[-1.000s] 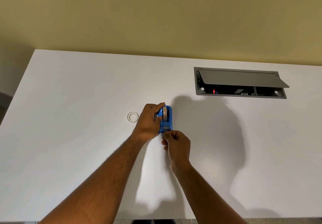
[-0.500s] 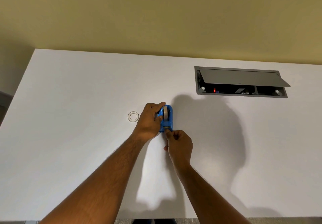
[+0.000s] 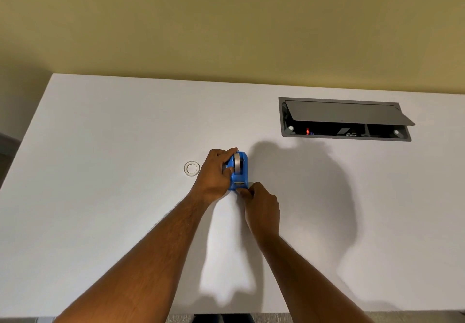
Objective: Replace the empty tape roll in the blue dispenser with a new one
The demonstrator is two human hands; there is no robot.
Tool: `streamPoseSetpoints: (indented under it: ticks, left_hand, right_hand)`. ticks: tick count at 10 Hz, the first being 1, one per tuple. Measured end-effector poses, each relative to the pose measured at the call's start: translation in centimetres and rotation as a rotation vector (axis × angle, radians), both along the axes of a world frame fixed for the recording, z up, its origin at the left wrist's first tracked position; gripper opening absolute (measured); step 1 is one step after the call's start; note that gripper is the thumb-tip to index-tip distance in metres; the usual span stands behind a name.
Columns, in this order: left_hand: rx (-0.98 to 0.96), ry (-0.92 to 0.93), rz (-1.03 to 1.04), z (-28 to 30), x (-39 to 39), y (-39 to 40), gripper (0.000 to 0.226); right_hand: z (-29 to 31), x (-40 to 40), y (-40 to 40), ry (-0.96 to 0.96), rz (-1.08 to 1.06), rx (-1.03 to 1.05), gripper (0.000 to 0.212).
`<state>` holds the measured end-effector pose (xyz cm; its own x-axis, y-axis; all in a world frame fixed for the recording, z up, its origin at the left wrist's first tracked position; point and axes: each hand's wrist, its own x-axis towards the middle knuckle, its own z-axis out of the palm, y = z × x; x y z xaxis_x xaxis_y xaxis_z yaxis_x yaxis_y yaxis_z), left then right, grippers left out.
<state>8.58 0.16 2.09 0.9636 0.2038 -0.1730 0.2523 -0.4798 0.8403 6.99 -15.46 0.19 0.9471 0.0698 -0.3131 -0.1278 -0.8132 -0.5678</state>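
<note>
The blue dispenser (image 3: 239,175) stands on the white table (image 3: 100,197) near its middle, with a roll of tape (image 3: 237,163) seated in it. My left hand (image 3: 215,174) wraps around the dispenser's left side, thumb on its near flank. My right hand (image 3: 261,203) is at the dispenser's near end, by the cutter, fingers pinched together; whether tape is between them I cannot tell. A small clear empty tape ring (image 3: 192,168) lies flat on the table just left of my left hand.
A grey cable box (image 3: 344,119) is recessed in the table at the back right, its lid propped open. A yellow wall (image 3: 226,21) rises behind the table. The table's left edge slants down the frame's left side.
My right hand has shifted slightly right and closer to the dispenser's near end. My left hand and the dispenser have stayed in place.
</note>
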Motion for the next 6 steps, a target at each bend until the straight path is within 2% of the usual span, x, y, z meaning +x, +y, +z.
streamPoseSetpoints:
  ticks: [3, 4, 5, 6]
  left_hand:
    - [0.022, -0.01, -0.028, 0.0, -2.0, -0.1, 0.061]
    - [0.14, -0.144, -0.025, -0.4, -4.2, -0.7, 0.056]
    - [0.301, -0.268, 0.033, -1.9, -6.6, -1.5, 0.046]
    - [0.441, -0.198, 0.006, -2.8, -8.6, -2.4, 0.052]
  right_hand:
    - [0.7, -0.2, -0.1, -0.064, 0.067, -0.139, 0.023]
    - [1.0, -0.9, -1.4, -0.213, 0.166, -0.163, 0.018]
    - [0.2, -1.4, -3.1, -0.403, 0.307, -0.262, 0.039]
    - [0.1, -1.6, -4.0, -0.294, 0.386, -0.285, 0.067]
